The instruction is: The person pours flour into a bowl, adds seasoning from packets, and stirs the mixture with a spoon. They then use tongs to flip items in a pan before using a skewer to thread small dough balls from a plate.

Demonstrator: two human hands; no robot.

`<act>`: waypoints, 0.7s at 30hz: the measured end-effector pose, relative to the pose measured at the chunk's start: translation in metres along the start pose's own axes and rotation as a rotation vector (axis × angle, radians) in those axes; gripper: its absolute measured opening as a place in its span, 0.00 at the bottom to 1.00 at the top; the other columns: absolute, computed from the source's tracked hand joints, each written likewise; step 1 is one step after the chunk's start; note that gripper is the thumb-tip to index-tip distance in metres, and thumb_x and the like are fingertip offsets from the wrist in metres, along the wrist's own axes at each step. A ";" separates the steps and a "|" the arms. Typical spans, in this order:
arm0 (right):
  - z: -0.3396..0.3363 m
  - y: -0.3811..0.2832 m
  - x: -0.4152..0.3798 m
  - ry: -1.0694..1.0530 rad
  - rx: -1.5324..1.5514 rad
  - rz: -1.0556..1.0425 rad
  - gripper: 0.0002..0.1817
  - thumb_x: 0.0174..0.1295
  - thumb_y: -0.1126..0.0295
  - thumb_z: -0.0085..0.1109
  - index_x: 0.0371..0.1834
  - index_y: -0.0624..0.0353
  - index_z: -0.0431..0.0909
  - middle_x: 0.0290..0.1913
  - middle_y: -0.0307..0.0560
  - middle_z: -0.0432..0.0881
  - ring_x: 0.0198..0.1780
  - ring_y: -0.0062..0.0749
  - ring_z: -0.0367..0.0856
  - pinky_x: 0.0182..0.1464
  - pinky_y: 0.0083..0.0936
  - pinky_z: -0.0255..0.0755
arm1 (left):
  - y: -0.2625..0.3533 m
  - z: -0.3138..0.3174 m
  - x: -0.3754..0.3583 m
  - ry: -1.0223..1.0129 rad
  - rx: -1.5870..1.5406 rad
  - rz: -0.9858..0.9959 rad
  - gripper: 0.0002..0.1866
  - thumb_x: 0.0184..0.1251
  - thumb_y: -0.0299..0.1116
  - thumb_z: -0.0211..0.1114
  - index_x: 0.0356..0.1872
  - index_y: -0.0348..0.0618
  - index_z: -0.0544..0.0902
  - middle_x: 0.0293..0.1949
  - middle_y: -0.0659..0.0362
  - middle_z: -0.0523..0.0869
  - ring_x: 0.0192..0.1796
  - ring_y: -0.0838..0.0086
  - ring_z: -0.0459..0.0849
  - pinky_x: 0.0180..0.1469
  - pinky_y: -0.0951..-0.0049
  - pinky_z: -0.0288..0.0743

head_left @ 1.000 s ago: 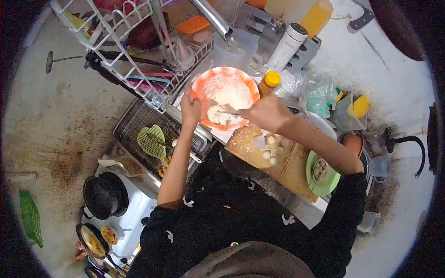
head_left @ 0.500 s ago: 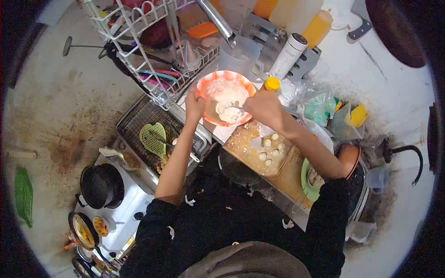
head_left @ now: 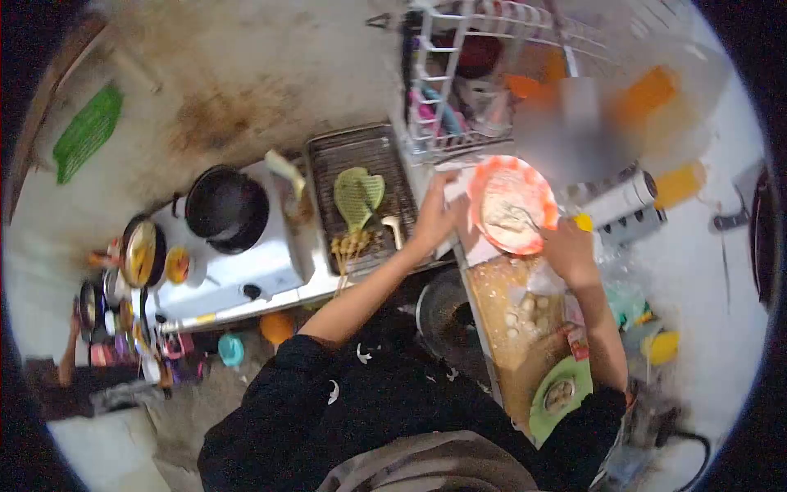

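Observation:
An orange-and-white bowl (head_left: 548,197) with a wavy rim stands at the counter's corner, with white flour or a pale mixture inside. My right hand (head_left: 571,252) is closed round the handle of a metal utensil that looks like a fork (head_left: 525,215), its end in the mixture. Just left of the bowl, my left hand (head_left: 437,211) is off the rim, its fingers apart and holding nothing. Several small pale balls (head_left: 525,315) lie on a floury wooden board (head_left: 502,283) below the bowl. A green plate (head_left: 580,379) with a small container of balls sits near my right forearm.
A wire tray (head_left: 324,172) holds a green slotted scoop (head_left: 358,195) and skewers (head_left: 348,248). Further left, a black pot (head_left: 225,205) stands on a white stove (head_left: 238,283). A white dish rack (head_left: 447,66) rises behind. Another person's arm (head_left: 70,348) shows at far left.
My view has swung left, bringing more of the stove side and another person into sight. My left hand has let go of the bowl's rim; my right hand still holds the fork.

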State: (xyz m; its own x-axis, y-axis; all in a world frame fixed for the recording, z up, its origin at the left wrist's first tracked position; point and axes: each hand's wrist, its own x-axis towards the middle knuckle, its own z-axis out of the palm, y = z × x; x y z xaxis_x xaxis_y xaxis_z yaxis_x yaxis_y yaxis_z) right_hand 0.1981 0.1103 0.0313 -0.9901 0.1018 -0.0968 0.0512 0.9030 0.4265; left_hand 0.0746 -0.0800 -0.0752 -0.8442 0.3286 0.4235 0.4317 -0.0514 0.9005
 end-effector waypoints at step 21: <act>0.000 -0.260 0.110 -0.040 0.488 -0.404 0.14 0.48 0.69 0.56 0.40 0.57 0.76 0.33 0.55 0.78 0.36 0.49 0.77 0.42 0.40 0.70 | 0.004 -0.249 -0.239 0.030 0.041 -0.511 0.18 0.46 0.30 0.68 0.39 0.37 0.77 0.24 0.60 0.84 0.28 0.84 0.79 0.38 0.78 0.70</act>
State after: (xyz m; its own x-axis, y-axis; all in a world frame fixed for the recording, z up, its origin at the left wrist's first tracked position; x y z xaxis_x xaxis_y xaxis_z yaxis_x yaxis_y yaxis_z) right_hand 0.0763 -0.1135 -0.0906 -0.9386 -0.2794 -0.2022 -0.2619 0.9589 -0.1093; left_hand 0.1991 -0.3937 -0.1481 -0.9591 0.2750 -0.0671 -0.0273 0.1462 0.9889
